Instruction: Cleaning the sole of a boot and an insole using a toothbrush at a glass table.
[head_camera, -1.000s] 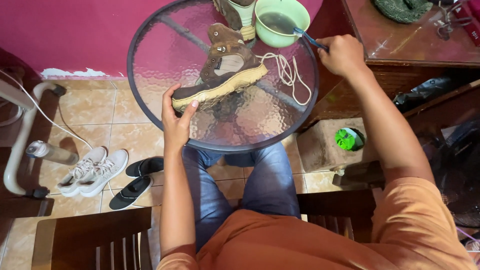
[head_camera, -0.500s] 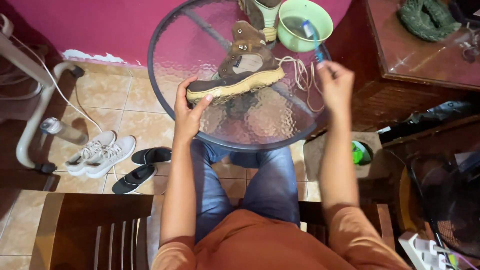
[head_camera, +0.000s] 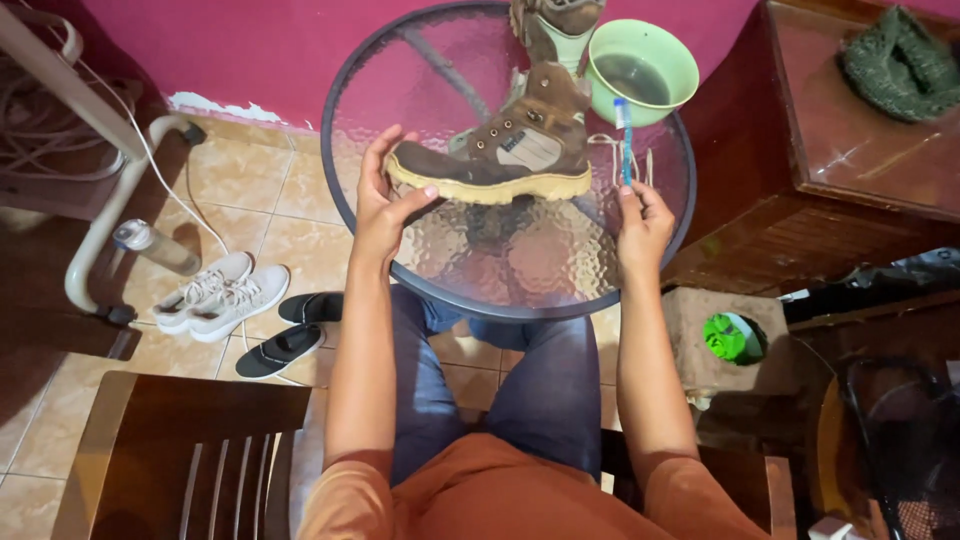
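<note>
A brown boot with a tan sole (head_camera: 510, 150) lies on its side on the round glass table (head_camera: 500, 270). My left hand (head_camera: 385, 195) grips its toe end. Held upright in my right hand (head_camera: 642, 222) is a blue toothbrush (head_camera: 624, 135), just right of the boot's heel. A green bowl of murky water (head_camera: 642, 70) stands at the table's far right. The second boot (head_camera: 555, 25) stands behind, partly cut off by the frame. White laces (head_camera: 610, 150) lie beside the heel.
A dark wooden cabinet (head_camera: 850, 170) with a green knitted thing (head_camera: 900, 60) stands to the right. On the tiled floor to the left lie white sneakers (head_camera: 220, 295), black sandals (head_camera: 290, 330) and a bottle (head_camera: 155, 245). A wooden chair (head_camera: 180, 450) stands at the lower left.
My right hand drew the toothbrush out of the green bowl and brought it down beside the boot's heel. The left hand kept hold of the boot's toe.
</note>
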